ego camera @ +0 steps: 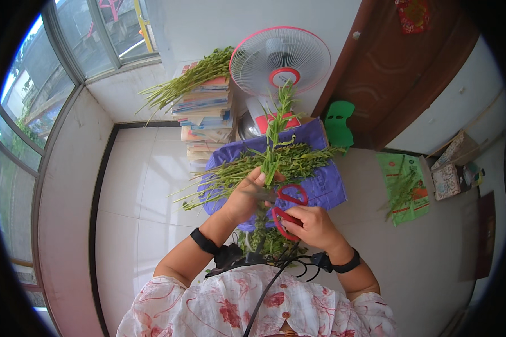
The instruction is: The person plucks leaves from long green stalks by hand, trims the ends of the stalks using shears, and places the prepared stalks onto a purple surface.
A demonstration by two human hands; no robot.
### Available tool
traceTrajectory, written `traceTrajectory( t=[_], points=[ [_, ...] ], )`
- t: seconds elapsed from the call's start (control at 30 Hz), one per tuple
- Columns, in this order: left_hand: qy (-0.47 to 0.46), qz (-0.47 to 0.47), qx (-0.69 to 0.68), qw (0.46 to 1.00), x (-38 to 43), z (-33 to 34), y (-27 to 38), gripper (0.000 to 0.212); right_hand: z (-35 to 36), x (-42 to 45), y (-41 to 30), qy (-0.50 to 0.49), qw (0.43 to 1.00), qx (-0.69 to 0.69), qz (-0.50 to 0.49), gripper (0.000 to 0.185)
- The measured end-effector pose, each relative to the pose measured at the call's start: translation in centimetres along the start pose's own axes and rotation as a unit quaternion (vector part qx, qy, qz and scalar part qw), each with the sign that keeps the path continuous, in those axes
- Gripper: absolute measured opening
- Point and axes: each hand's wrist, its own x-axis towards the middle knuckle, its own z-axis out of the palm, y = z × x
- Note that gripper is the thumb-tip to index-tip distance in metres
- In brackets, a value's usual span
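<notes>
My left hand (245,198) grips an upright bunch of leafy green stems (277,130), whose tops point towards the fan. In my right hand (314,225) is a pair of red-handled scissors (293,193); its handles are spread and its blurred blades lie by my left palm, below the held leaves. Whether the blades touch a stem I cannot tell. Beyond my hands, a pile of cut leafy stems (308,158) lies across a purple woven sack (329,185). More leafy greens (274,242) are low in front of my body, partly hidden by cables.
A stack of books and papers (206,111) bears another bundle of stems (189,80). Beside it stand a pink-rimmed fan (280,59) and a green plastic chair (338,122). Plant sprigs (405,189) lie on a green bag (419,206) on the floor at the right. Black cables (274,274) cross my front.
</notes>
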Motion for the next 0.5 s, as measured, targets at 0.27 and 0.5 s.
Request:
traceTrajectory(
  t=[0.27,0.5],
  points=[
    [0.104,0.008,-0.021,0.994,-0.8,1.6,-0.6,0.025,2.1,0.7,-0.6,0.187,0.943,-0.26,-0.085,0.021],
    [0.052,0.092,0.18,0.978,-0.6,0.7,-1.9,0.026,1.4,0.6,-0.3,0.223,0.927,-0.251,-0.169,0.023]
  ],
)
